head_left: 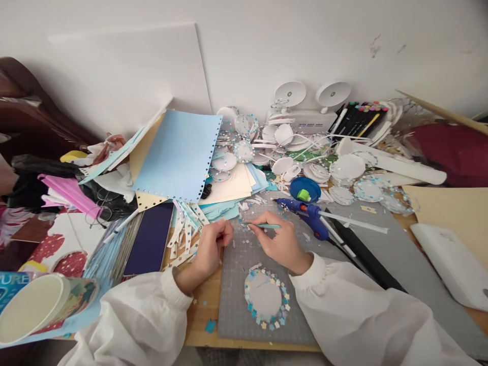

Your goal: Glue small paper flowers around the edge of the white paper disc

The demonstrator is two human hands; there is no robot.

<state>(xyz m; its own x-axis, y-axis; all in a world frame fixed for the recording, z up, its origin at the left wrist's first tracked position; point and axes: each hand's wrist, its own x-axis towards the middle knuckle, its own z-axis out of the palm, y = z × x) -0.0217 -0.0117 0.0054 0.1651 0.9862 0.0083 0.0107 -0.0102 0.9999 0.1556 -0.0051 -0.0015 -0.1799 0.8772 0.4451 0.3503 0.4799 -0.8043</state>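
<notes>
My right hand (280, 245) pinches teal tweezers (270, 225), their tips pointing left over a grey cutting mat (236, 305). Left of the tips, my left hand (209, 248) is closed with its fingers curled in at the mat's edge. Whatever it may hold is hidden or too small to make out. Below both hands, a round white piece (265, 295) lies flat on the mat, edged with small blue, white and cream paper stars. Tiny paper bits are scattered near the tweezers. A blue glue gun (305, 211) lies just beyond my right hand.
Many white star-edged rounds (244, 151) are heaped at the back by the wall. A blue punched sheet (179, 152) leans at back left. A phone (148, 241) and paper strips (186, 229) lie left; a paper cup (34, 307) stands front left, a white device (450, 264) right.
</notes>
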